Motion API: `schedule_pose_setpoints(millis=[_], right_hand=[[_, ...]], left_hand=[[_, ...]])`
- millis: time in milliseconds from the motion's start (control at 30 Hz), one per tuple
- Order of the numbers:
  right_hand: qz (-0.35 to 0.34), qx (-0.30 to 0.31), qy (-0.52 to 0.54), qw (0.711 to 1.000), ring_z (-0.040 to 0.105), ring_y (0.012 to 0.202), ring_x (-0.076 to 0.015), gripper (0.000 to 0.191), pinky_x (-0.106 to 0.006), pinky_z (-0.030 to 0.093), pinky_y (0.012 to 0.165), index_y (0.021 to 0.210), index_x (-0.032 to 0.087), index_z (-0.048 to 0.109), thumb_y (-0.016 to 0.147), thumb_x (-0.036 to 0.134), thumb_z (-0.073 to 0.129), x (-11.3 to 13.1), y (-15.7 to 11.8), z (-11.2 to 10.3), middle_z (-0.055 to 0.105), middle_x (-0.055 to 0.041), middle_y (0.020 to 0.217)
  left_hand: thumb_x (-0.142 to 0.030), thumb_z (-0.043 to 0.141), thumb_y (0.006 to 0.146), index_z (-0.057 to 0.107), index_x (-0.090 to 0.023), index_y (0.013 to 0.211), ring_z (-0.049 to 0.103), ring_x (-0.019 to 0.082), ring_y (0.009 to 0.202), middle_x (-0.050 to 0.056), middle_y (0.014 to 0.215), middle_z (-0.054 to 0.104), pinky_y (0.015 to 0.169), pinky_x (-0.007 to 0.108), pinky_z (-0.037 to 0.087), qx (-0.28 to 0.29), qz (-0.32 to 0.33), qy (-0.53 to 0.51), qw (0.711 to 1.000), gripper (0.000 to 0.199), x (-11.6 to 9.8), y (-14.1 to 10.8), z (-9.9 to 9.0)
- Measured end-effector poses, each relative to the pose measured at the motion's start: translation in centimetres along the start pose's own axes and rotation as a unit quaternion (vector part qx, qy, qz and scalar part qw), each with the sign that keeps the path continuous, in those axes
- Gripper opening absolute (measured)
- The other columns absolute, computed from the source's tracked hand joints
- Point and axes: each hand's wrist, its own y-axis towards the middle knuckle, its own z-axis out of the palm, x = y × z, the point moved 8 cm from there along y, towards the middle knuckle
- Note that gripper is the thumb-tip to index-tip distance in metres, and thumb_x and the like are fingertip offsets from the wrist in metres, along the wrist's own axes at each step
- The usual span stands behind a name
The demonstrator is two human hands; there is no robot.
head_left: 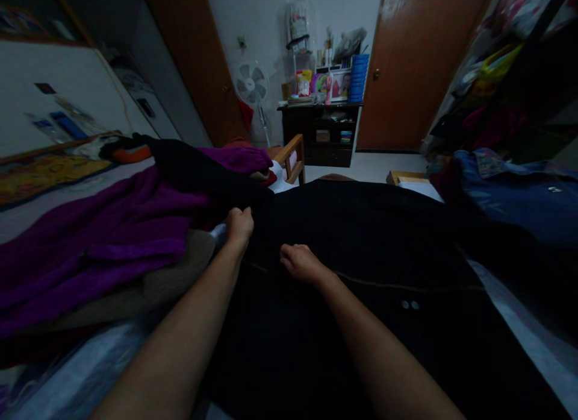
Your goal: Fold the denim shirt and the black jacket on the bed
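Note:
A large black jacket (370, 233) lies spread out in front of me, with a thin brown seam line across it and two pale buttons on the right part. One dark sleeve stretches to the upper left over a purple garment (130, 209). My left hand (239, 224) is closed on the jacket's left edge, near where that sleeve joins. To its right, my right hand (299, 261) has its fingers curled together on the jacket's cloth, a little left of the middle. The fabric between its fingers is too dark to make out clearly.
On the left, a brownish garment (180, 269) lies under the purple one. A blue denim garment (519, 191) lies at the right. Beyond stand a wooden chair (295, 158), a white fan (253, 85) and a dark cabinet (316, 137) holding various items.

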Motion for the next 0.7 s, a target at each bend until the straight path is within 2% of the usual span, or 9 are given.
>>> schedule_pose_setpoints(millis=[100,167,300,367,433,500,567,633,700], right_hand=[[-0.004,0.005,0.020,1.000,0.059,0.090,-0.0182,0.011,-0.032,0.038,0.087,0.097,0.021,0.058,0.090,0.024,0.049,0.0,0.0,0.1,0.066,-0.0034,0.094],[-0.018,0.022,0.050,0.998,0.059,0.098,-0.0188,0.014,-0.037,0.035,0.096,0.101,0.021,0.058,0.089,0.022,0.051,0.2,-0.1,0.6,0.066,-0.0038,0.101],[-0.042,0.043,0.112,0.992,0.055,0.115,-0.0204,0.028,-0.048,0.020,0.111,0.114,0.022,0.056,0.086,0.023,0.057,0.3,-0.2,1.3,0.063,-0.0048,0.118],[-0.044,0.042,0.146,0.987,0.057,0.112,-0.0208,0.030,-0.046,0.026,0.109,0.114,0.020,0.058,0.085,0.023,0.057,0.1,-0.2,1.1,0.064,-0.0056,0.117],[-0.031,0.019,0.183,0.982,0.061,0.102,-0.0196,0.026,-0.037,0.040,0.098,0.110,0.019,0.061,0.084,0.020,0.054,-0.4,-0.1,0.1,0.067,-0.0053,0.110],[0.000,-0.038,0.200,0.979,0.063,0.094,-0.0178,0.024,-0.030,0.047,0.086,0.104,0.018,0.064,0.085,0.016,0.049,-1.5,0.0,-1.7,0.069,-0.0046,0.102],[0.045,-0.106,0.180,0.977,0.064,0.093,-0.0170,0.026,-0.028,0.047,0.085,0.101,0.018,0.066,0.086,0.015,0.045,-3.2,-0.3,-3.8,0.069,-0.0045,0.100],[0.096,-0.151,0.126,0.976,0.061,0.102,-0.0174,0.028,-0.028,0.044,0.093,0.107,0.018,0.065,0.086,0.016,0.046,-5.4,-0.8,-5.4,0.068,-0.0060,0.108],[0.161,-0.162,0.051,0.972,0.052,0.120,-0.0197,0.037,-0.032,0.036,0.104,0.121,0.017,0.058,0.085,0.019,0.050,-7.9,-1.7,-6.1,0.060,-0.0090,0.126]], left_hand=[[-0.037,0.046,0.082,0.058,-0.018,0.070,0.064,0.029,0.093,0.013,0.083,0.067,0.082,0.037,0.049,-0.003,0.004,0.014,1.000,0.025,-0.4,-0.7,-0.1],[-0.034,0.045,0.083,0.061,-0.016,0.087,0.060,0.030,0.107,0.015,0.100,0.067,0.094,0.040,0.045,-0.006,0.023,0.005,1.000,0.024,-1.0,-1.6,0.0],[-0.018,0.055,0.075,0.037,-0.005,0.131,0.031,0.032,0.137,0.024,0.143,0.036,0.114,0.045,0.025,-0.033,0.082,-0.038,0.995,0.061,-1.9,-5.6,0.4],[-0.015,0.054,0.074,0.025,-0.003,0.138,0.020,0.033,0.141,0.025,0.147,0.023,0.116,0.049,0.020,-0.079,0.132,-0.042,0.987,0.071,-2.2,-8.3,0.0],[-0.013,0.049,0.077,0.026,-0.008,0.138,0.028,0.029,0.138,0.022,0.143,0.028,0.114,0.047,0.026,-0.100,0.199,-0.044,0.974,0.064,-2.8,-10.5,-0.2],[-0.011,0.043,0.082,0.040,-0.013,0.130,0.040,0.025,0.129,0.017,0.133,0.042,0.111,0.043,0.033,-0.039,0.274,-0.003,0.961,0.049,-3.7,-11.8,1.0],[-0.014,0.041,0.085,0.051,-0.016,0.122,0.043,0.025,0.126,0.014,0.128,0.050,0.109,0.042,0.034,0.063,0.331,0.094,0.937,0.038,-4.3,-12.2,3.3],[-0.024,0.046,0.087,0.055,-0.017,0.123,0.036,0.031,0.133,0.014,0.135,0.048,0.111,0.046,0.030,0.141,0.337,0.210,0.907,0.038,-3.6,-11.9,5.4],[-0.039,0.051,0.086,0.050,-0.020,0.133,0.023,0.038,0.140,0.014,0.147,0.038,0.111,0.053,0.024,0.197,0.295,0.294,0.887,0.051,-2.2,-11.1,6.8]])
